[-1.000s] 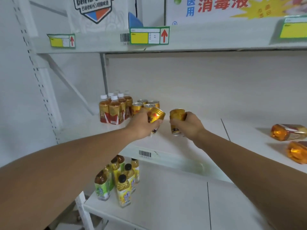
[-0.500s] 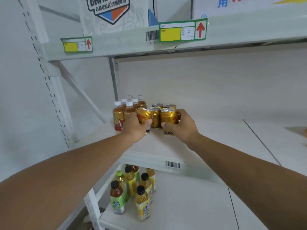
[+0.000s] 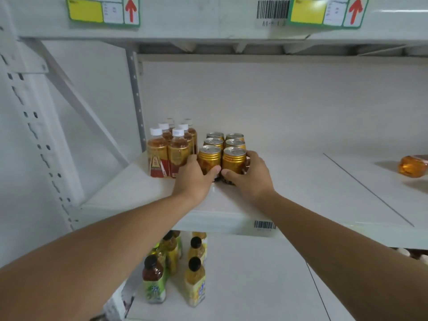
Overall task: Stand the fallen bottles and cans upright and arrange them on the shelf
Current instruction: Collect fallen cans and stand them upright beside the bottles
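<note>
nearest us, two bare forearms reach in from the bottom corners. below them lies the lower shelf [image 3: 254,286], a pale board with a seam, carrying dark-capped bottles [image 3: 195,281] near its left edge; those at the back are cut off by the shelf above. next comes the middle shelf [image 3: 312,193], white, its front lip bearing a barcode sticker [image 3: 264,225].

on that shelf, toward its left end, our left hand [image 3: 194,179] curls round the front left can [image 3: 209,158], thumb across its front. our right hand [image 3: 251,176] grips the front right can [image 3: 234,159] the same way. both cans stand upright and touch each other. the fingers behind them are hidden, and we cannot tell whether the can bases rest on the board. directly behind stand four more gold cans [image 3: 224,140] in two rows, and just to their left a cluster of white-capped bottles [image 3: 172,147], upright near the back left corner.

far to the right a fallen amber bottle [image 3: 413,166] lies on its side, cut off by the frame's edge.

behind all this we see a plain white back wall, a perforated upright [image 3: 136,107] and a diagonal brace. overhead, the upper shelf's edge carries yellow labels with red arrows [image 3: 104,10], their print too blurred to read.
</note>
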Action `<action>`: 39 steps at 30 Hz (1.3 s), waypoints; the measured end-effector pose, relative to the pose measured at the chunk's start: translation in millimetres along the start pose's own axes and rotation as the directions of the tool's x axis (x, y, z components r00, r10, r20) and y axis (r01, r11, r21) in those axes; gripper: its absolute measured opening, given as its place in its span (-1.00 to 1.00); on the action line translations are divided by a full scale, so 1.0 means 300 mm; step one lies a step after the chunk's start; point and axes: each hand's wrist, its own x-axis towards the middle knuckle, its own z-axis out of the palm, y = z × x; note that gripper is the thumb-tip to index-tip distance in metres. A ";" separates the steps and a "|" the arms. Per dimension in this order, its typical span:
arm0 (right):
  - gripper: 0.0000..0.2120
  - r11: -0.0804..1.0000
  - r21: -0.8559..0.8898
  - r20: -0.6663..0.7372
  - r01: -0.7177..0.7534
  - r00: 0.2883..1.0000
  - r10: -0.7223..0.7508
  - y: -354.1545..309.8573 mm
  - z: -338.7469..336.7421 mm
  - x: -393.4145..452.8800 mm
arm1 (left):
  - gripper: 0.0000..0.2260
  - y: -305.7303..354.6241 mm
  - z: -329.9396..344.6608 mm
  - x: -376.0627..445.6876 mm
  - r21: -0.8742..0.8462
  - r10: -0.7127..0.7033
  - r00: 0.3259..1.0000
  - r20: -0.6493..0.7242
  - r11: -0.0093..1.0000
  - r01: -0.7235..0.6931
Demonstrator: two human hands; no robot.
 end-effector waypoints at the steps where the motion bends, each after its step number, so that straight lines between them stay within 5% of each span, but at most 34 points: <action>1: -0.28 1.000 -0.009 0.000 -0.005 1.000 0.005 0.002 0.001 0.001 | -0.55 -0.006 0.002 0.002 -0.003 -0.007 1.000 -0.004 1.000 0.007; 15: -0.38 0.966 -0.254 0.077 -0.041 0.995 0.063 -0.006 0.011 0.009 | -0.50 -0.014 0.030 0.009 0.157 -0.074 0.995 0.068 0.986 0.063; 26: -0.36 0.971 -0.223 0.085 -0.087 0.990 0.108 -0.026 0.004 -0.010 | -0.50 -0.006 0.022 0.003 0.170 -0.101 0.992 0.079 0.982 0.086; 33: -0.04 0.992 -0.078 0.022 -0.104 0.994 0.106 -0.030 0.003 -0.018 | -0.39 -0.008 -0.002 -0.005 -0.085 -0.062 0.996 0.065 0.994 0.068; 39: -0.11 0.980 -0.148 -0.014 -0.136 0.991 0.135 -0.037 -0.011 -0.027 | -0.75 0.004 -0.048 -0.038 -0.204 0.001 0.999 0.052 0.979 0.009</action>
